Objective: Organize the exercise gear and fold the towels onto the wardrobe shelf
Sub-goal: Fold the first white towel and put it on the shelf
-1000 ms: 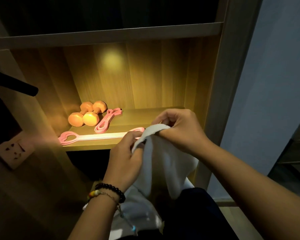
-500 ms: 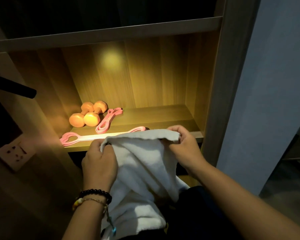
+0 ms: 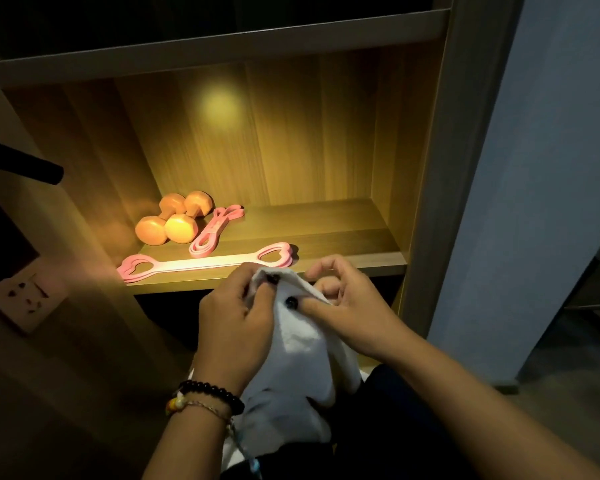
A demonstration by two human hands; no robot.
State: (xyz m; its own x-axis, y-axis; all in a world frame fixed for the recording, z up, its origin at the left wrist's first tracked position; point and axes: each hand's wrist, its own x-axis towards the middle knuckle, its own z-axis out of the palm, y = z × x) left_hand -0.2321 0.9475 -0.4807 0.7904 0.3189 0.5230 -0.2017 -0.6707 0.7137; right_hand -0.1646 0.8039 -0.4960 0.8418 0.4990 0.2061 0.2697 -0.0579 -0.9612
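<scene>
A: Item, towel (image 3: 302,344): location, change?

B: Lower centre, below the shelf (image 3: 326,244). Spread wide half a second ago; now the left hand (image 3: 236,317) and right hand (image 3: 347,306) pinch its corners together. First fold likely; shelving pending.

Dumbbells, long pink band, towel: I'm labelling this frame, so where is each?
Dumbbells (image 3: 174,223): head view, on the nearer weight's front end.
Long pink band (image 3: 201,264): head view, its flat middle strip.
Towel (image 3: 302,344): head view, cloth below both hands.

Dumbbells (image 3: 174,223) left on shelf (image 3: 326,237), bands (image 3: 208,263) beside, towel (image 3: 291,341) in front.
</scene>
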